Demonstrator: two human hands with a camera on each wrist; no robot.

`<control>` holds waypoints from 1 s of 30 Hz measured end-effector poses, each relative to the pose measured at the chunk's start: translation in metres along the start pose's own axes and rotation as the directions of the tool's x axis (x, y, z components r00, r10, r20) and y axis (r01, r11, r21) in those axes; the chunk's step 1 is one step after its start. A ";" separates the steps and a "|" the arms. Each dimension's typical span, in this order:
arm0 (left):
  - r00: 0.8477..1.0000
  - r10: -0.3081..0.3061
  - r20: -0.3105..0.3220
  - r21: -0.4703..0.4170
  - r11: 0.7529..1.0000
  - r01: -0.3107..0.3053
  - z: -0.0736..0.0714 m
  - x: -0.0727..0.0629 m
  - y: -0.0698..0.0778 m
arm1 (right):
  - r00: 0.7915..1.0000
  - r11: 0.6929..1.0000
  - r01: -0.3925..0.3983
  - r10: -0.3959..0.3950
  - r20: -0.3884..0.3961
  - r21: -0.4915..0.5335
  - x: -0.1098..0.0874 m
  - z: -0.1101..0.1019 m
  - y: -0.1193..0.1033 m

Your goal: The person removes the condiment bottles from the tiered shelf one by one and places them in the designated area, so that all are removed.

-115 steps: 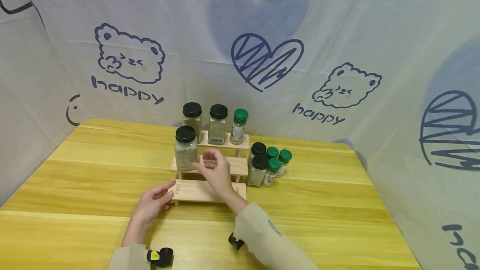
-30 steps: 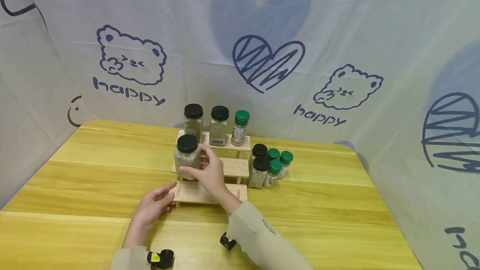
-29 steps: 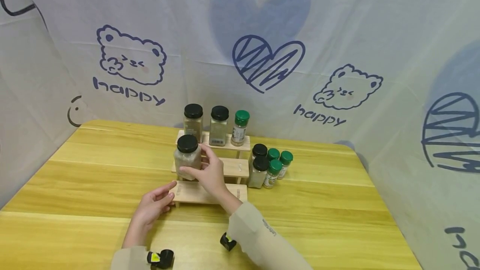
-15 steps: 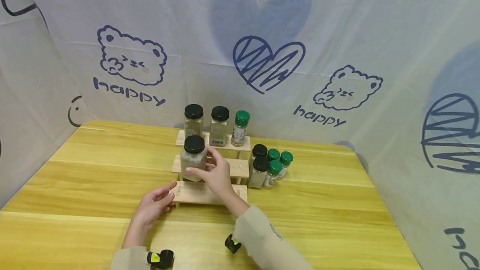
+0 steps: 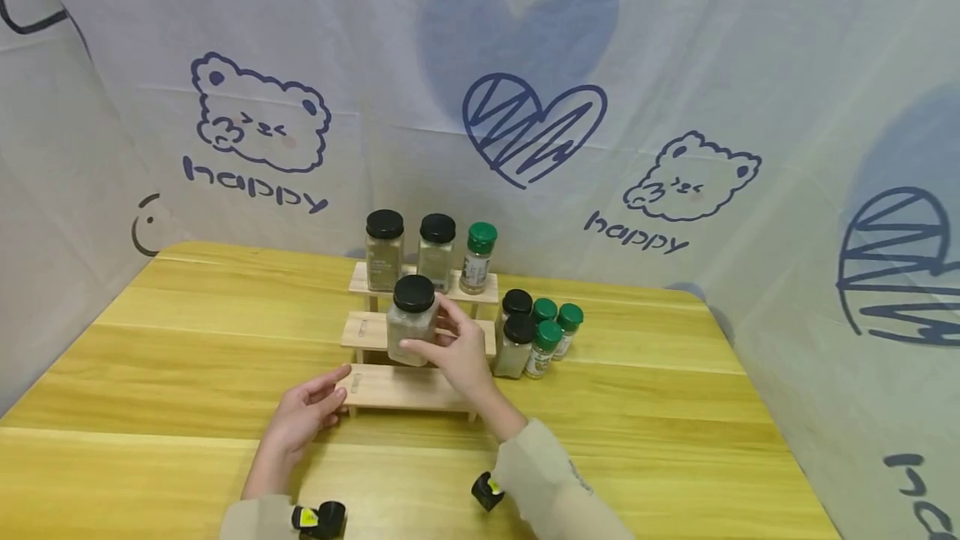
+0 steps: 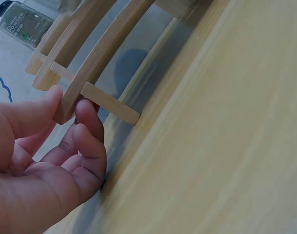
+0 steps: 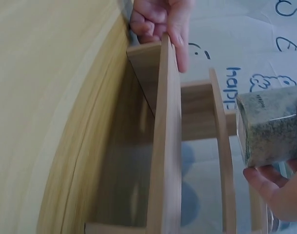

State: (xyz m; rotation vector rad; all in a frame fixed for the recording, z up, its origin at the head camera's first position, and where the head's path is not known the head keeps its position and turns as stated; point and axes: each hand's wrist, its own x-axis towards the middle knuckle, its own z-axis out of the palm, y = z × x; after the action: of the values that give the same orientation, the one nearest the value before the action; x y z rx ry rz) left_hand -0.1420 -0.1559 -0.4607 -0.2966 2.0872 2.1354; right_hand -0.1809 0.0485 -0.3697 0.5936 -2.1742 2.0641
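Note:
My right hand (image 5: 467, 357) holds a clear spice jar (image 5: 409, 330) with a black lid, thumb in front and fingers round its right side. The jar is nearly upright, in front of the middle step of a three-tier wooden rack (image 5: 412, 388). In the right wrist view the jar's (image 7: 272, 131) base is apart from the step edges. At the rack's left end, my left hand (image 5: 298, 419) pinches the lowest step. The left wrist view has that hand's (image 6: 46, 161) thumb on the step's upper side and curled fingers beneath.
On the top step stand two black-lidded jars (image 5: 384, 261) and a green-lidded bottle (image 5: 476, 261). Several more jars and bottles (image 5: 542, 340) cluster on the wooden table (image 5: 637, 415), right of the rack. A printed cloth (image 5: 390, 40) hangs behind the table.
The jar stood at the middle step's left end with my right hand beside it. That hand has gripped it and carried it forward, then rightward. My left hand has stayed on the rack.

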 end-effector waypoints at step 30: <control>1.000 -0.006 -0.001 0.009 1.000 0.006 0.001 -0.001 0.001 | 0.998 1.000 -0.003 0.004 0.058 -0.015 -0.031 -0.063 0.031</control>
State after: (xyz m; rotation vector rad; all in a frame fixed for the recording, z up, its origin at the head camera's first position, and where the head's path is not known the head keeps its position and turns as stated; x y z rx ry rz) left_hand -0.1418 -0.1545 -0.4594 -0.3025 2.0927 2.1227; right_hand -0.1750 0.1178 -0.4033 0.6573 -2.2214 2.0552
